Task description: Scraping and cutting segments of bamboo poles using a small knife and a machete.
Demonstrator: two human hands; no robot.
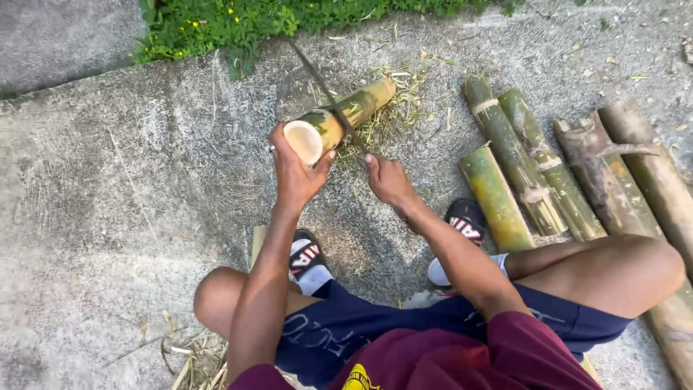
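Observation:
My left hand (294,170) grips the near cut end of a green and yellow bamboo piece (345,114), which lies tilted on the concrete, pointing away from me. My right hand (388,179) holds the handle of a long dark blade (322,88). The blade lies across the top of the bamboo piece, a little behind its open end. Shavings and dry fibres are scattered under and beside the bamboo. I sit low with my knees spread and my sandalled feet under my arms.
Several cut bamboo lengths (530,170) lie side by side on the concrete to the right, with thicker brownish ones (639,170) beyond them. Green plants (238,22) with small yellow flowers edge the slab at the top. Dry scraps (195,357) lie near my left knee.

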